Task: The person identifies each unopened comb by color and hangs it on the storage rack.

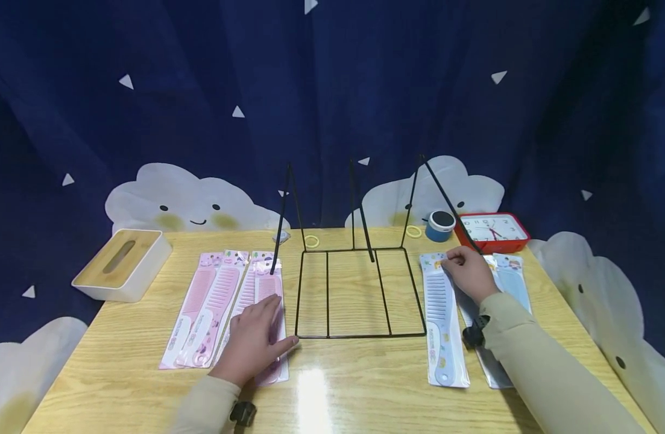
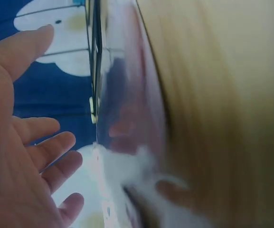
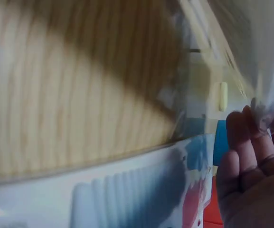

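Note:
My right hand (image 1: 469, 274) pinches the top corner of a packaged blue comb (image 1: 437, 307). In the right wrist view, the fingers (image 3: 265, 152) and thumb meet on the clear wrapper (image 3: 255, 38), and another blue comb pack (image 3: 122, 194) lies below. More blue comb packs (image 1: 512, 278) are partly hidden under my right hand and sleeve. Over the rightmost of several packaged pink combs (image 1: 267, 286), my left hand (image 1: 251, 340) is spread, thumb apart from the fingers. The left wrist view shows that palm (image 2: 13, 161) with nothing in it; the packs there are blurred.
A black wire rack (image 1: 359, 336) with upright prongs stands mid-table between the comb groups. Behind are yellow rings (image 1: 312, 242), a blue round container (image 1: 439, 226) and a red clock (image 1: 492, 232). A white tissue box (image 1: 134, 274) with a wooden lid sits at the left.

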### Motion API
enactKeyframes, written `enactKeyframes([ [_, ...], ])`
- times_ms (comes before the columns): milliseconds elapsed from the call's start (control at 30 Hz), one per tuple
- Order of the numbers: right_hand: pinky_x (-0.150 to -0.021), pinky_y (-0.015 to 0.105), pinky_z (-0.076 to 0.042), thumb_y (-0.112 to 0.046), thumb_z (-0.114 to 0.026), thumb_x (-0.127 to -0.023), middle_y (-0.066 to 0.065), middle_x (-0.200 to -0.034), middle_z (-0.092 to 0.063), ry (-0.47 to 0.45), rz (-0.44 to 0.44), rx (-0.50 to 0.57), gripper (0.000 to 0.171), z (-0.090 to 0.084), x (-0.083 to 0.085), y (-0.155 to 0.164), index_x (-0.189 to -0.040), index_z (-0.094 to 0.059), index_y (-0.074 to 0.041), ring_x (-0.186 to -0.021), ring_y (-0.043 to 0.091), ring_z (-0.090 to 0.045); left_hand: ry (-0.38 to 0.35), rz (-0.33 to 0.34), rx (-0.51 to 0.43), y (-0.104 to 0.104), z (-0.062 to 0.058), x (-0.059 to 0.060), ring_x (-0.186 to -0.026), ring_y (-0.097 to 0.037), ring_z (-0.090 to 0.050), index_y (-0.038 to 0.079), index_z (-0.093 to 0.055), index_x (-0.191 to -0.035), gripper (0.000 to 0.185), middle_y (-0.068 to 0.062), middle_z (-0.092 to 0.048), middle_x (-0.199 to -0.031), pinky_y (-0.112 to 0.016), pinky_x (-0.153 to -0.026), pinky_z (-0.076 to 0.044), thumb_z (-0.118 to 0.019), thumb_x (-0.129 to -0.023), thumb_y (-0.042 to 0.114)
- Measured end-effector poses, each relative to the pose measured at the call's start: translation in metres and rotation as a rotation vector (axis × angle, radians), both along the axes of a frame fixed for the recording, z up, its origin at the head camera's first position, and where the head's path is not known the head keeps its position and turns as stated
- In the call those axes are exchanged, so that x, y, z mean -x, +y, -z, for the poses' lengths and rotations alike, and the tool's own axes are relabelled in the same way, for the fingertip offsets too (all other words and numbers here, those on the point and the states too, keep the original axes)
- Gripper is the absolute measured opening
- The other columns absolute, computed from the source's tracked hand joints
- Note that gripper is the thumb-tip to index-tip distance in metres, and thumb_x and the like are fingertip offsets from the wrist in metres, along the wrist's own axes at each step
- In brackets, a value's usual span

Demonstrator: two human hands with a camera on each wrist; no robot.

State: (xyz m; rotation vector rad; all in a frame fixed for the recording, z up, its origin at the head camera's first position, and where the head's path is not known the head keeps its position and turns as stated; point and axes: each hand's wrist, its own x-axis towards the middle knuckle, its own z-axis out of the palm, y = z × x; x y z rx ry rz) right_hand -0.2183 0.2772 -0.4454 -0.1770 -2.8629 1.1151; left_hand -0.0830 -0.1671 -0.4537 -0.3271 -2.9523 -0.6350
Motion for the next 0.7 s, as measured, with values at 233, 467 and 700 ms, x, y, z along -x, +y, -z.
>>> enactKeyframes([
  [233, -0.072, 0.03, -0.044, -0.025, -0.061, -0.099, 0.014, -0.104, -0.062, -0.019, 0.071, 0.114, 0.032, -0.011, -0.007, -0.004, -0.12, -0.061, -0.001, -0.088, 0.024, -0.055, -0.075, -0.015, -0.033, 0.018, 0.006, 0.007, -0.117, -0.035, -0.054, 0.005, -0.054, -0.141, 0.079, -0.011, -0.056, -0.143, -0.052, -0.086, -0.041, -0.08, -0.08, 0.049],
  [467, -0.07, 0.024, -0.05, -0.031, -0.062, -0.1, 0.012, -0.112, -0.06, -0.025, 0.085, 0.236, 0.043, -0.031, -0.022, -0.019, -0.133, -0.057, -0.003, -0.092, 0.021, -0.055, -0.075, -0.006, -0.078, 0.026, 0.011, 0.014, -0.115, -0.036, -0.055, 0.007, -0.059, -0.136, 0.075, -0.011, -0.059, -0.137, -0.054, -0.087, -0.041, -0.086, -0.075, 0.041],
  [700, -0.07, 0.023, -0.055, -0.032, -0.065, -0.099, 0.012, -0.105, -0.063, 0.084, 0.011, 0.335, 0.035, -0.057, -0.047, -0.048, -0.118, -0.066, -0.002, -0.086, 0.016, -0.058, -0.074, -0.003, -0.073, 0.026, 0.012, 0.017, -0.113, -0.036, -0.055, 0.009, -0.062, -0.133, 0.071, -0.011, -0.061, -0.134, -0.053, -0.087, -0.041, -0.085, -0.074, 0.042],
])
